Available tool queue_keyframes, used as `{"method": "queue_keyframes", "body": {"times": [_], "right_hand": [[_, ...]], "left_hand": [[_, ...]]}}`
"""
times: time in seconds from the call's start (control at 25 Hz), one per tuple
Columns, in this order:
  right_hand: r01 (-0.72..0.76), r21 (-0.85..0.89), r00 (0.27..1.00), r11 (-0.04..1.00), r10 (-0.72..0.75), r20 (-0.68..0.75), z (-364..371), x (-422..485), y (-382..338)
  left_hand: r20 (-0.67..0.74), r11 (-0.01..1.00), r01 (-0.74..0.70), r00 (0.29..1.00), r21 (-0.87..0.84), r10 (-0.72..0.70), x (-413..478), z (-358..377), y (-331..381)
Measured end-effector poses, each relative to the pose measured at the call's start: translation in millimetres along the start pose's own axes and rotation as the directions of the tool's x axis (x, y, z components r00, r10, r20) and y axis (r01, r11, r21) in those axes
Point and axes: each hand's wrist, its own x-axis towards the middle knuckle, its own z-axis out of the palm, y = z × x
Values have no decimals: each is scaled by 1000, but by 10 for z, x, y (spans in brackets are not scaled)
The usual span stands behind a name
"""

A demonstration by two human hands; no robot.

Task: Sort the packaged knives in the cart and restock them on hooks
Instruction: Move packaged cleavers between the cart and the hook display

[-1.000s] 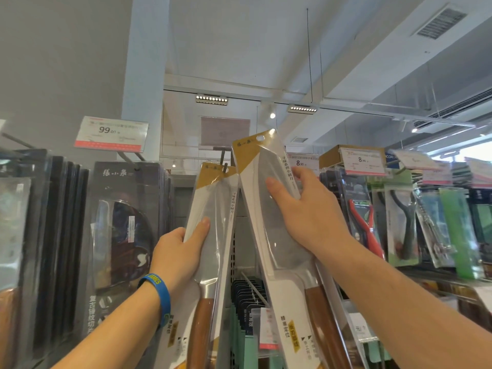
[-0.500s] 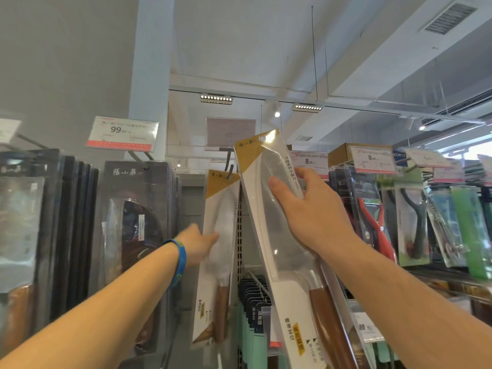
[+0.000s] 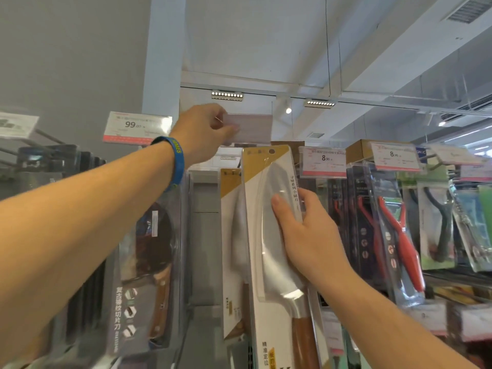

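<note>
A packaged knife (image 3: 269, 198) with a white and gold card and a wooden handle stands upright in front of the rack, its hang hole near the top. My right hand (image 3: 300, 235) grips it at the blade, thumb across the front. Behind it to the left hangs a second packaged knife (image 3: 231, 235) of the same kind, touched by neither hand. Higher up, my left hand (image 3: 205, 134), with a blue wristband, pinches the pale price tag holder (image 3: 250, 127) at the end of the hook.
Dark boxed cleavers (image 3: 141, 262) fill the hooks at left under a 99.00 price tag (image 3: 135, 127). At right hang red scissors (image 3: 394, 235), peelers (image 3: 439, 227) and an 8.90 price tag (image 3: 323, 161).
My left hand let go of the left knife, which now hangs on the rack, and rose to the price tag holder. My right hand brought its knife upright under that hook.
</note>
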Motion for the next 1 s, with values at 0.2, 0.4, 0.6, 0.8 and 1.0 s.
{"method": "queue_keyframes", "body": {"times": [0.2, 0.4, 0.6, 0.8, 1.0], "right_hand": [[-45, 30, 995, 999, 42, 89, 283, -134, 82], [-24, -1, 999, 1000, 24, 41, 450, -30, 58], [-72, 27, 996, 997, 70, 50, 516, 34, 98], [-154, 173, 984, 973, 136, 113, 584, 55, 67], [-39, -36, 998, 999, 41, 37, 604, 55, 75]], "left_hand": [[-15, 995, 36, 999, -95, -38, -74, 157, -28], [-13, 998, -8, 1000, -55, 7, -120, 133, -76], [-19, 998, -17, 1000, -55, 16, -155, 136, -93], [-39, 996, 1, 999, -86, -5, -150, 157, -95], [-51, 994, 3, 999, -107, -8, -174, 158, -109]]}}
